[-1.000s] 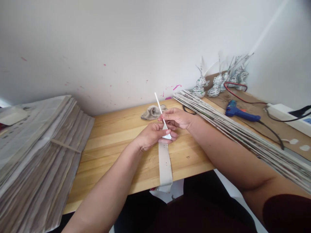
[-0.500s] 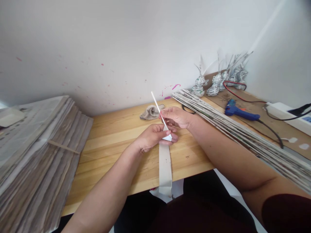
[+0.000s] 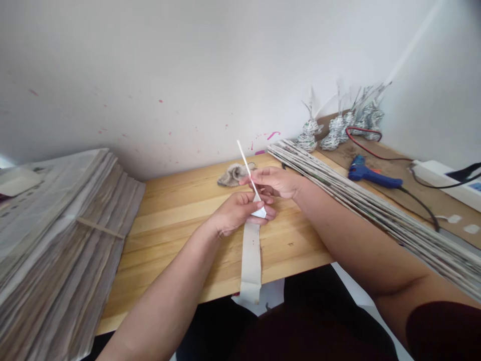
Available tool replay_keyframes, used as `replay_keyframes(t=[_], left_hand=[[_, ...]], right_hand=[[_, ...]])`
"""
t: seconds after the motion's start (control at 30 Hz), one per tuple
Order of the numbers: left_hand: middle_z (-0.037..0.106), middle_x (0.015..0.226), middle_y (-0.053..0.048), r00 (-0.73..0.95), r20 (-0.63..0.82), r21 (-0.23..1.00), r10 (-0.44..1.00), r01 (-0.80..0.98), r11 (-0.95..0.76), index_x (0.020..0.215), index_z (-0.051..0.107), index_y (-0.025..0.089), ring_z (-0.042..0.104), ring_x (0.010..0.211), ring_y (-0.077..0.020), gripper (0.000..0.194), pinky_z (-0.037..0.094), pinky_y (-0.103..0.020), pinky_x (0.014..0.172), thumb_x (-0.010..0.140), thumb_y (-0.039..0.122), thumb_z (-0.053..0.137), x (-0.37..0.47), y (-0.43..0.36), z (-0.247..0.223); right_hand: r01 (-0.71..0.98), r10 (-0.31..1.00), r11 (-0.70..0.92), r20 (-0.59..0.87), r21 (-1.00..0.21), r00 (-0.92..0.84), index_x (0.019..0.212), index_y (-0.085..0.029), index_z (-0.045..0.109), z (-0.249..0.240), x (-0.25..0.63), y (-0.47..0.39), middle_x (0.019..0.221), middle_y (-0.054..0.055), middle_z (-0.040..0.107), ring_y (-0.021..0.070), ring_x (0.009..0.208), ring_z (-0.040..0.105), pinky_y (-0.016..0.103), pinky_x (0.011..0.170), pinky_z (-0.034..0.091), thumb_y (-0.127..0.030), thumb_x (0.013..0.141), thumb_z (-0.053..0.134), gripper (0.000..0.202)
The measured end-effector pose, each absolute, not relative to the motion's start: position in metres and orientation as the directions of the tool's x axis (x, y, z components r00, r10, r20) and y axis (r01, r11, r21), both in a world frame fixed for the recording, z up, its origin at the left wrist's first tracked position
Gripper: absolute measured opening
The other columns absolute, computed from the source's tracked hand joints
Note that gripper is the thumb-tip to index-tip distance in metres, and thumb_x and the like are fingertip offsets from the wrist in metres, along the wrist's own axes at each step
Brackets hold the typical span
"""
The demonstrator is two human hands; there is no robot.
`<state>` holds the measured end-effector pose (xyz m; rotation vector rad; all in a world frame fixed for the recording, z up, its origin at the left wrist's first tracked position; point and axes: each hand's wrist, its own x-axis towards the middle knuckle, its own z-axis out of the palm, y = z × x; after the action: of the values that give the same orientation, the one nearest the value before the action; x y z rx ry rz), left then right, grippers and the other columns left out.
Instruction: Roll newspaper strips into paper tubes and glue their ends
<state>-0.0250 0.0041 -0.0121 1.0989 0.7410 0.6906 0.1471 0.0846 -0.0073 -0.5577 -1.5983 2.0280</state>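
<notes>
A long paper strip runs from my hands down over the table's front edge. Its upper end is wound into a cone around a thin white stick, which points up and away. My left hand pinches the wound paper at the lower end of the stick, thumb on top. Just above it, my right hand has its thumb and index finger at the middle of the stick, with the other fingers partly hidden behind the paper.
A tied stack of newspaper strips stands at the left. Behind my hands lies a grey cloth. Rolled paper sticks lie at the right, beside a blue glue gun, a white power strip and woven paper figures.
The paper strip's hanging part has swung slightly left. My right hand's fingers have shifted on the stick, the index finger now reaching farther left across it. My left hand keeps its hold.
</notes>
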Motion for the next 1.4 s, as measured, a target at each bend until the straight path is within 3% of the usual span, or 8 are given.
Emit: replay_keyframes(t=[0.23, 0.47, 0.67, 0.83, 1.0, 1.2, 1.33, 1.4], left_hand=[[0.075, 0.094, -0.014, 0.553, -0.204, 0.948, 0.807, -0.095, 0.305, 0.108, 0.069, 0.009, 0.071, 0.091, -0.0223, 0.039, 0.055, -0.04, 0.086, 0.08, 0.036, 0.076, -0.0231, 0.0022, -0.0098], [0.075, 0.094, -0.014, 0.552, -0.198, 0.946, 0.81, -0.108, 0.305, 0.109, 0.068, 0.01, 0.071, 0.094, -0.0234, 0.038, 0.055, -0.041, 0.086, 0.081, 0.035, 0.075, -0.0243, 0.0025, -0.0081], [0.075, 0.093, -0.013, 0.554, -0.184, 0.953, 0.812, -0.1, 0.285, 0.107, 0.07, 0.011, 0.071, 0.093, -0.0225, 0.033, 0.055, -0.041, 0.088, 0.084, 0.034, 0.072, -0.0245, 0.0031, -0.0089], [0.074, 0.097, -0.015, 0.563, -0.193, 0.943, 0.804, -0.12, 0.31, 0.11, 0.069, 0.01, 0.071, 0.095, -0.0242, 0.035, 0.055, -0.042, 0.087, 0.083, 0.033, 0.073, -0.0258, 0.0038, -0.0096], [0.074, 0.097, -0.015, 0.557, -0.193, 0.941, 0.808, -0.13, 0.314, 0.11, 0.069, 0.01, 0.071, 0.094, -0.0229, 0.035, 0.055, -0.043, 0.089, 0.083, 0.032, 0.073, -0.0251, 0.0033, -0.0092], [0.073, 0.099, -0.014, 0.547, -0.208, 0.934, 0.811, -0.134, 0.33, 0.112, 0.068, 0.011, 0.071, 0.094, -0.0224, 0.035, 0.055, -0.043, 0.089, 0.083, 0.031, 0.073, -0.0245, 0.0025, -0.0072], [0.073, 0.097, -0.014, 0.574, -0.216, 0.939, 0.79, -0.099, 0.329, 0.108, 0.069, 0.011, 0.07, 0.094, -0.0217, 0.034, 0.054, -0.041, 0.088, 0.083, 0.033, 0.073, -0.0241, 0.0031, -0.011], [0.072, 0.096, -0.014, 0.575, -0.219, 0.939, 0.788, -0.095, 0.33, 0.107, 0.068, 0.011, 0.07, 0.093, -0.0219, 0.035, 0.054, -0.039, 0.086, 0.082, 0.034, 0.074, -0.0242, 0.0032, -0.0113]], right_hand=[[-0.153, 0.754, -0.176, -0.033, -0.972, -0.656, 0.068, -0.014, 0.058, -0.0109, 0.1413, 0.0846, 0.044, -0.007, 0.05, 0.0043, 0.031, 0.04, 0.016, 0.028, 0.024, -0.041, 0.071, 0.084, 0.037], [-0.11, 0.636, -0.181, -0.031, -0.977, -0.771, 0.089, -0.011, 0.069, -0.0081, 0.1466, 0.0855, 0.05, -0.004, 0.056, 0.007, 0.037, 0.048, 0.017, 0.033, 0.031, -0.045, 0.079, 0.077, 0.037], [-0.138, 0.768, -0.171, -0.044, -0.976, -0.639, 0.072, -0.014, 0.06, -0.0087, 0.1437, 0.0842, 0.047, -0.007, 0.05, 0.0034, 0.033, 0.038, 0.016, 0.03, 0.023, -0.043, 0.072, 0.083, 0.037], [-0.086, 0.584, -0.177, -0.034, -0.98, -0.811, 0.092, -0.012, 0.068, -0.0089, 0.1479, 0.0843, 0.052, -0.003, 0.058, 0.0071, 0.039, 0.048, 0.017, 0.035, 0.035, -0.045, 0.081, 0.074, 0.036], [-0.137, 0.679, -0.155, -0.004, -0.978, -0.734, 0.069, -0.015, 0.058, -0.0106, 0.146, 0.0848, 0.041, -0.007, 0.048, 0.0053, 0.032, 0.041, 0.016, 0.03, 0.023, -0.037, 0.075, 0.082, 0.033], [-0.073, 0.611, -0.149, -0.034, -0.986, -0.791, 0.088, -0.012, 0.067, -0.0062, 0.1485, 0.0839, 0.049, -0.004, 0.056, 0.0064, 0.039, 0.047, 0.017, 0.037, 0.035, -0.044, 0.08, 0.076, 0.035], [-0.107, 0.71, -0.159, -0.038, -0.981, -0.703, 0.066, -0.015, 0.055, -0.0062, 0.1457, 0.0831, 0.044, -0.008, 0.047, 0.0028, 0.035, 0.036, 0.015, 0.032, 0.022, -0.04, 0.071, 0.084, 0.039], [-0.117, 0.731, -0.159, -0.037, -0.98, -0.682, 0.066, -0.015, 0.055, -0.0058, 0.1452, 0.0828, 0.046, -0.008, 0.048, 0.0024, 0.035, 0.035, 0.016, 0.032, 0.02, -0.043, 0.071, 0.084, 0.041]])
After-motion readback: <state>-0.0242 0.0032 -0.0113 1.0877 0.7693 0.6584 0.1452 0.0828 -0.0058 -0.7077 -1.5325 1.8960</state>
